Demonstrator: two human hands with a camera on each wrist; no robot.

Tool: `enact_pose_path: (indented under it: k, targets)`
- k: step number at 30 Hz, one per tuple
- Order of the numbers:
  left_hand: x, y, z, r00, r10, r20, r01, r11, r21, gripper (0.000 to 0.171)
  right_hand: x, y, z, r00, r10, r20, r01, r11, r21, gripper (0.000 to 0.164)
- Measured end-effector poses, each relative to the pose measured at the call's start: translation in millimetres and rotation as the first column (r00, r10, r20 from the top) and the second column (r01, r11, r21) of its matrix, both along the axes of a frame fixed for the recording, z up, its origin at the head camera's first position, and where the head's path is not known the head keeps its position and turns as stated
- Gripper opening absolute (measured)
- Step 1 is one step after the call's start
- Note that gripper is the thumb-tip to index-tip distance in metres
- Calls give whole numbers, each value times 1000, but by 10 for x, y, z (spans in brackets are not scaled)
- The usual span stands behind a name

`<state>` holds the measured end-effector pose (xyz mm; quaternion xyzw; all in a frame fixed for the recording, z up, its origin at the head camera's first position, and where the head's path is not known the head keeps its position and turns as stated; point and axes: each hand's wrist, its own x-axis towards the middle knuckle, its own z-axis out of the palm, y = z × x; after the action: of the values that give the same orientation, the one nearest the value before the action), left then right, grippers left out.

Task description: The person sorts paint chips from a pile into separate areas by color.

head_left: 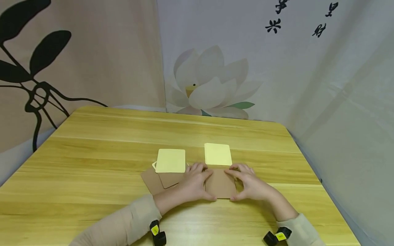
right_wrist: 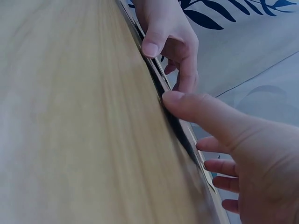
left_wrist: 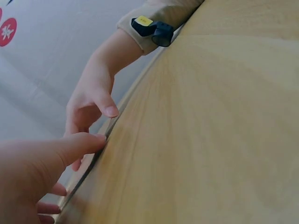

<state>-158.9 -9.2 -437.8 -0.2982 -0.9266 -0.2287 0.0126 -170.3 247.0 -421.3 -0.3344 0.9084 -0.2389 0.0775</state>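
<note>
A brown square card (head_left: 220,184) lies low over the table between both hands in the head view. My left hand (head_left: 195,182) holds its left side, thumb at the near corner and fingers toward the far edge. On the opposite side my right hand (head_left: 250,182) grips it the same way. The left wrist view shows the left thumb (left_wrist: 86,143) against the card's thin edge. In the right wrist view the right thumb (right_wrist: 187,102) meets that edge too, with the other fingers spread beyond it.
Left of the hands, overlapping brown cards (head_left: 151,179) lie partly under a pale yellow square card (head_left: 171,160). A small stack of pale yellow cards (head_left: 218,154) sits just beyond the held card. The wooden table (head_left: 123,136) meets printed curtains (head_left: 221,41) at the back.
</note>
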Motion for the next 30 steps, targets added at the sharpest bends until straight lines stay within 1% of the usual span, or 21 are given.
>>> enact_pose_path:
  k: [3, 9, 13, 16, 21, 23, 28, 30]
  targets:
    - [-3, 1, -1, 1000, -8, 5, 8, 1000, -11, 94, -3, 5, -3, 1000, 0, 8, 0, 1000, 16, 90]
    - [-2, -4, 5, 1000, -7, 15, 8, 999, -33, 93, 6, 7, 20, 999, -4, 51, 3, 1000, 28, 90]
    - [-2, -21, 13, 1000, -14, 26, 15, 1000, -25, 94, 13, -5, 24, 999, -6, 35, 5, 1000, 26, 90]
    - [-13, -65, 24, 999, -46, 30, 46, 999, 7, 92, 10, -39, 26, 1000, -17, 9, 17, 1000, 12, 88]
    - [-80, -219, 44, 996, -88, -1, 88, 993, 73, 90, -33, -161, 44, 998, -45, -40, 43, 998, -39, 87]
    - [-111, -302, 53, 995, -99, -2, 99, 992, 82, 90, -55, -224, 43, 997, -52, -56, 49, 998, -48, 88]
    - [-181, -545, 87, 996, -92, 6, 91, 992, 82, 88, -132, -408, 21, 994, -52, -91, 47, 997, -59, 91]
    - [-209, -654, 99, 997, -71, 0, 71, 994, 86, 88, -174, -489, 17, 993, -41, -109, 34, 997, -64, 91]
